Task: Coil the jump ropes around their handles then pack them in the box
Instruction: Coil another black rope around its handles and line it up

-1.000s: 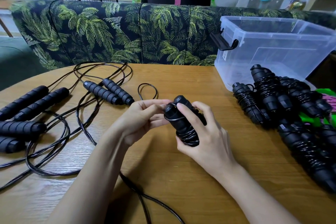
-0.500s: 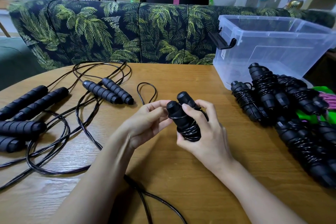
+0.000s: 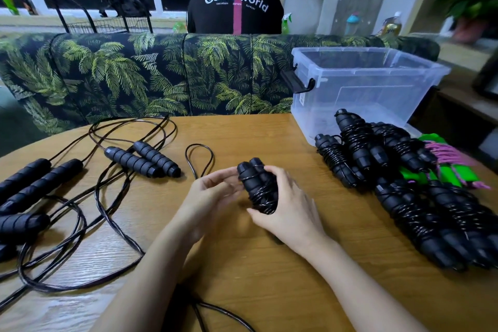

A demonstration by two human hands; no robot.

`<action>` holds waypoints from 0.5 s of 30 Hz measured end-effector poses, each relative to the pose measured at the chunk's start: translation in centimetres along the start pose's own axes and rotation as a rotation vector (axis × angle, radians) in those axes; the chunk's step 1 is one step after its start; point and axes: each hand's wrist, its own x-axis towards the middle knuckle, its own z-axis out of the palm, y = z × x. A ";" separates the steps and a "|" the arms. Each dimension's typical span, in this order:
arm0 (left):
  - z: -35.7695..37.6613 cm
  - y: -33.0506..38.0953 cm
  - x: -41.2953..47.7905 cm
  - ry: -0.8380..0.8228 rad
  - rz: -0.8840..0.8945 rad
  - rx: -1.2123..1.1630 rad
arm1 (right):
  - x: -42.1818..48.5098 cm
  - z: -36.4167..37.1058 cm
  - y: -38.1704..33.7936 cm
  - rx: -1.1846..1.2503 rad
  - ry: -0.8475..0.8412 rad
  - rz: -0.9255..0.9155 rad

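My right hand (image 3: 289, 205) grips a pair of black jump rope handles (image 3: 257, 183) with black cord wound around them, held upright above the table's middle. My left hand (image 3: 213, 194) pinches the cord near the top of the handles. A loose cord loop (image 3: 200, 159) lies just behind my left hand. Uncoiled ropes with black handles (image 3: 142, 159) sprawl over the left of the table. A pile of coiled ropes (image 3: 398, 180) lies at the right. The clear plastic box (image 3: 366, 89) stands open at the back right.
A round wooden table (image 3: 269, 264) carries everything. A green and pink rope (image 3: 447, 167) lies in the right pile. A palm-print sofa (image 3: 151, 75) backs the table, and a person in a black shirt (image 3: 234, 11) sits behind it, facing away.
The view has tilted up. My left fingers have shifted along the top of the handles while the right hand keeps its grip; the bundle has barely moved.
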 end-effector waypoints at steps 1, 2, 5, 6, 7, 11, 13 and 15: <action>-0.1 -0.3 0.0 0.016 0.027 0.094 | 0.0 -0.3 0.2 0.007 -0.003 0.017; -0.1 -0.6 0.1 0.031 0.064 0.204 | -0.1 -0.8 0.5 0.008 0.002 0.034; 0.2 -1.4 -0.2 0.049 0.204 0.554 | -0.8 -2.8 1.9 0.006 0.042 0.075; 0.6 -1.4 -0.4 0.049 0.246 0.682 | -1.3 -3.7 2.4 0.001 0.049 0.084; 0.9 -1.4 -0.7 0.037 0.279 0.804 | -1.9 -4.7 3.0 -0.012 0.053 0.092; 3.7 -1.2 -1.9 -0.061 0.340 1.098 | -4.7 -9.1 5.3 -0.079 0.087 0.127; 6.3 -1.4 -2.4 -0.120 0.340 1.151 | -6.2 -11.3 6.3 -0.104 0.117 0.149; 9.5 -2.1 -2.9 -0.192 0.369 1.209 | -7.4 -13.3 7.4 -0.145 0.138 0.172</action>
